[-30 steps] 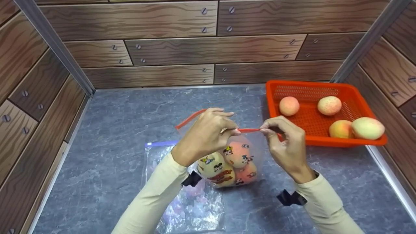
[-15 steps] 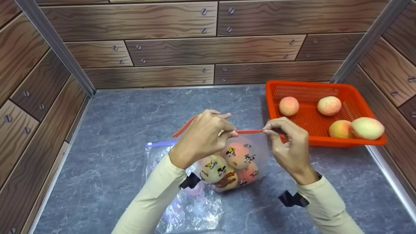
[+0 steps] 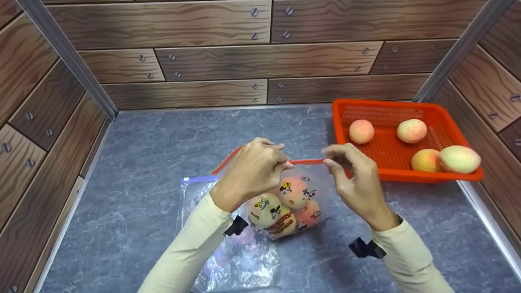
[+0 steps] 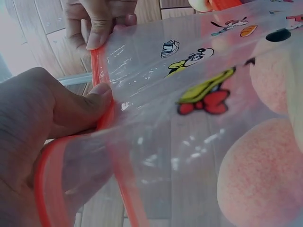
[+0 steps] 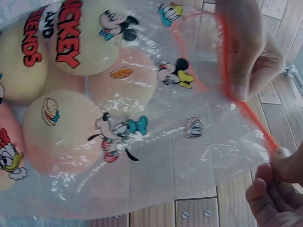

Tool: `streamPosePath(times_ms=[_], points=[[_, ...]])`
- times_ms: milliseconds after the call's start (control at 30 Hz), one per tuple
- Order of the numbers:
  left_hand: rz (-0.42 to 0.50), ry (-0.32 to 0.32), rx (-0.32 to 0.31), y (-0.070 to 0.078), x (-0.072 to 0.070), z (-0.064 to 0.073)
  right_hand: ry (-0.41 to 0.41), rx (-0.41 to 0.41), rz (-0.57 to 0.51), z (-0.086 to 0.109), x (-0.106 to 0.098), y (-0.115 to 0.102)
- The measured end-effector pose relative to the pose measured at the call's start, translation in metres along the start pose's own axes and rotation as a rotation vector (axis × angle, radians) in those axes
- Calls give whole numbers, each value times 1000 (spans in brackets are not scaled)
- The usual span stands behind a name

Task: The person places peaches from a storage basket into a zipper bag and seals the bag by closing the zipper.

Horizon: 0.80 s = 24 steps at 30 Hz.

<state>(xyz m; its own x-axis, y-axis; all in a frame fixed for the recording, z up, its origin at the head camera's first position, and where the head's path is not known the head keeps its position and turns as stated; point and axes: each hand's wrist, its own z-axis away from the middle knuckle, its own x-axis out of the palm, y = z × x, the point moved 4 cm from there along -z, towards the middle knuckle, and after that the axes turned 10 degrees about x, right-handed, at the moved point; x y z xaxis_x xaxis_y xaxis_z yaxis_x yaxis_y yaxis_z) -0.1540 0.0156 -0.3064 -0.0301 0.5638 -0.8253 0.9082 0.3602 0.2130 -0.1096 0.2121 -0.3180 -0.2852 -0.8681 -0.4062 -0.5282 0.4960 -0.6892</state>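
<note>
A clear zip bag [image 3: 321, 183] printed with cartoon figures hangs from both hands. Several peaches [image 5: 66, 132] sit inside it, pale yellow and pink. My left hand [image 3: 256, 171] pinches the bag's red zip strip [image 3: 307, 162] between thumb and fingers, near its middle. At the strip's right end, my right hand [image 3: 354, 183] has its thumb and fingertips on the edge, pinching it in the right wrist view. Between the hands the strip runs straight. Left of my left hand the bag's mouth gapes, with two red edges apart in the left wrist view.
An orange basket [image 3: 401, 176] at the right holds several peaches [image 3: 412, 131]. A flat clear bag [image 3: 240, 264] with a purple zip lies on the grey marbled table [image 3: 154, 138], partly under my left forearm. Wood-patterned walls [image 3: 211, 63] enclose the back and sides.
My left hand has slid slightly left along the strip, so more of it shows between the hands. The strip's loose left part has dropped a little. The peaches have shifted slightly with the bag.
</note>
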Motion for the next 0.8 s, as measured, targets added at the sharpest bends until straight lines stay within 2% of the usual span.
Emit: streamPosePath(times_ms=[100, 200, 333, 500, 800], points=[[-8, 0, -15, -1, 0, 0, -64, -2, 17, -2, 1, -2], [-6, -7, -19, 0, 0, -1, -92, -27, 39, -4, 1, -2], [17, -30, 0, 3, 0, -2, -40, -63, 47, -6, 0, 1], [32, -61, 42, 6, 0, -5, 48, -59, 19, -7, -5, 7], [38, -25, 26, -4, -1, 7, 65, -77, 24, -5, -13, 13]])
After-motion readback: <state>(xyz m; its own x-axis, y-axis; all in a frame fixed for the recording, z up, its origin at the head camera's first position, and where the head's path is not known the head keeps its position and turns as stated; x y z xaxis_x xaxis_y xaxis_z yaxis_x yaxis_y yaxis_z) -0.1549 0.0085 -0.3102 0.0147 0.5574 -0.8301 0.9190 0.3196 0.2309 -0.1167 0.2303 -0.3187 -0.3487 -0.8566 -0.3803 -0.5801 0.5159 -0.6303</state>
